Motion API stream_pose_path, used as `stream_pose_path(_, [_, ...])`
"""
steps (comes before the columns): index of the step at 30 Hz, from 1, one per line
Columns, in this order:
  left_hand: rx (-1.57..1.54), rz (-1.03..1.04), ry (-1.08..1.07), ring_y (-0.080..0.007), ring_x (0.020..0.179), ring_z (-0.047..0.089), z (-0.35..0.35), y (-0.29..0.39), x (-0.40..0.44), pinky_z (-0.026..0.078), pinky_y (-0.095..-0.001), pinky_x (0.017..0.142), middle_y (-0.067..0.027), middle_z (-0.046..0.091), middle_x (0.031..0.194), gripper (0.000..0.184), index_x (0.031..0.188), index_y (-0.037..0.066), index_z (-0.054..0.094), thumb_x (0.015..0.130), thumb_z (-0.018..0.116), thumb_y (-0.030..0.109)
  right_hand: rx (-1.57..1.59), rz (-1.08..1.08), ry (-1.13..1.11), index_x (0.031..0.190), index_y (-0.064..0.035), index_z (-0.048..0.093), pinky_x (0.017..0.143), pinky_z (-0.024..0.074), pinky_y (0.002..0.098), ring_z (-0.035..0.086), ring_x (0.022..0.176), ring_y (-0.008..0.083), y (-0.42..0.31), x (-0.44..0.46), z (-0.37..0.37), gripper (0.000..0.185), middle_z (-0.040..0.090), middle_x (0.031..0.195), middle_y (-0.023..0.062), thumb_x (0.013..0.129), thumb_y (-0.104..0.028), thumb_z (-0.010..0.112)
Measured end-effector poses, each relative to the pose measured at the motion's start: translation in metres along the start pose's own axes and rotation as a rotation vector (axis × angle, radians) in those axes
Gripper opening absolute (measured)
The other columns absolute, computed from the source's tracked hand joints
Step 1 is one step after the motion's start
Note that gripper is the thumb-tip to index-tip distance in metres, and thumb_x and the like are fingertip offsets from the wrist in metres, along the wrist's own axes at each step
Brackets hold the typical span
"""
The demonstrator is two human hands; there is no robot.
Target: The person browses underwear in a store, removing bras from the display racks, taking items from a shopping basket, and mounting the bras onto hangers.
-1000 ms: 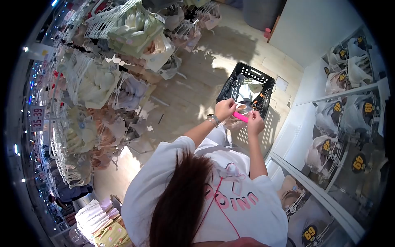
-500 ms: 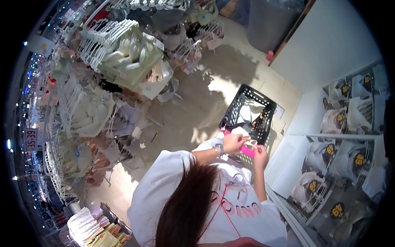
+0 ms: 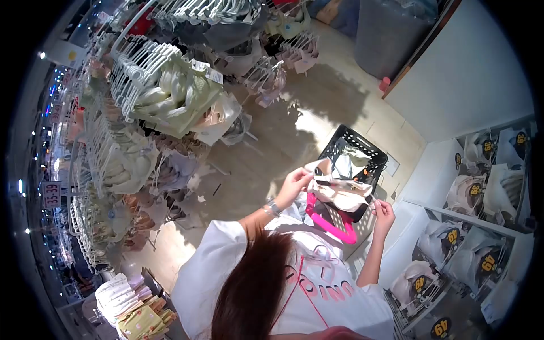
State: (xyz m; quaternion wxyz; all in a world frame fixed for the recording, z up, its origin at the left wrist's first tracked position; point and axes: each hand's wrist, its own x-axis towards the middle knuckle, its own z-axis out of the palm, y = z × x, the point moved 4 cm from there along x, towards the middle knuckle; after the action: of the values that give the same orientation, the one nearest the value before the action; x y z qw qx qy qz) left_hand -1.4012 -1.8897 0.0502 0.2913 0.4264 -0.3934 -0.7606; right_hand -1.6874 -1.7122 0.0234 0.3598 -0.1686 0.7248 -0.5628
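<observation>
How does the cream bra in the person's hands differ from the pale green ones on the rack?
The cream bra is held spread between the left hand and right hand; the pale green bras hang from white hangers. The cream bra is single, while the pale green bras are bunched close together. Both are light-coloured.

The basket point(image 3: 376, 154) stands on the floor point(image 3: 272, 164) before the person point(image 3: 323, 277), with items point(image 3: 350, 161) in it. Between the left hand point(image 3: 296, 184) and the right hand point(image 3: 383, 213), the garment point(image 3: 345, 195) hangs over the basket's near part. Garments on hangers point(image 3: 181, 93) line the left; shelves point(image 3: 481, 224) line the right. A bin point(image 3: 391, 39) stands farther ahead, beside a panel point(image 3: 464, 73).
</observation>
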Motion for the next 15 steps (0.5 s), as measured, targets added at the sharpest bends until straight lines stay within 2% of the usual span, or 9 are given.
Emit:
stream_pose_path(4, [-0.039, 0.000, 0.041, 0.0009, 0.060, 0.046, -0.008, 0.019, -0.002, 0.035, -0.0148, 0.050, 0.0050, 0.058, 0.073, 0.010, 0.088, 0.005, 0.058, 0.093, 0.058, 0.015, 0.056, 0.105, -0.059, 0.096, 0.0027, 0.064, 0.060, 0.0465, 0.0193, 0.057, 0.065, 0.0070, -0.020, 0.013, -0.003, 0.016, 0.065, 0.081, 0.0055, 0.086, -0.009, 0.064])
stream_pose_path(9, [0.080, -0.007, 0.107, 0.0006, 0.054, 0.045, -0.018, 0.068, 0.022, 0.034, -0.0164, 0.046, 0.0071, 0.052, 0.064, 0.013, 0.084, 0.008, 0.058, 0.093, 0.057, 0.018, 0.124, 0.127, -0.099, 0.097, 0.0052, 0.063, 0.058, 0.0459, 0.0188, 0.058, 0.063, 0.0092, -0.044, 0.060, 0.019, 0.017, 0.066, 0.079, 0.0086, 0.086, -0.008, 0.063])
stream_pose_path(12, [0.212, -0.011, 0.208, -0.0002, 0.053, 0.045, -0.052, 0.062, 0.088, 0.036, -0.0171, 0.046, 0.0067, 0.050, 0.062, 0.016, 0.081, 0.009, 0.057, 0.092, 0.060, 0.021, 0.096, 0.193, -0.151, 0.096, 0.0033, 0.064, 0.058, 0.0466, 0.0179, 0.058, 0.064, 0.0079, -0.010, 0.120, 0.043, 0.016, 0.065, 0.080, 0.0055, 0.084, -0.008, 0.065])
stream_pose_path(14, [0.156, 0.015, 0.322, -0.0021, 0.051, 0.045, -0.077, 0.034, 0.150, 0.038, -0.0183, 0.046, 0.0053, 0.051, 0.063, 0.019, 0.079, 0.008, 0.056, 0.091, 0.061, 0.022, 0.091, 0.210, -0.100, 0.096, 0.0039, 0.064, 0.060, 0.0503, 0.0194, 0.060, 0.068, 0.0094, 0.023, 0.159, 0.066, 0.017, 0.065, 0.082, 0.0060, 0.084, -0.007, 0.065])
stream_pose_path(15, [0.363, 0.043, 0.392, -0.0051, 0.052, 0.049, -0.100, 0.007, 0.188, 0.044, -0.0215, 0.048, 0.0026, 0.053, 0.063, 0.019, 0.081, 0.006, 0.057, 0.091, 0.060, 0.021, 0.112, 0.236, -0.037, 0.096, 0.0044, 0.064, 0.065, 0.0543, 0.0226, 0.063, 0.073, 0.0125, 0.039, 0.174, 0.082, 0.016, 0.065, 0.085, 0.0072, 0.084, -0.006, 0.065])
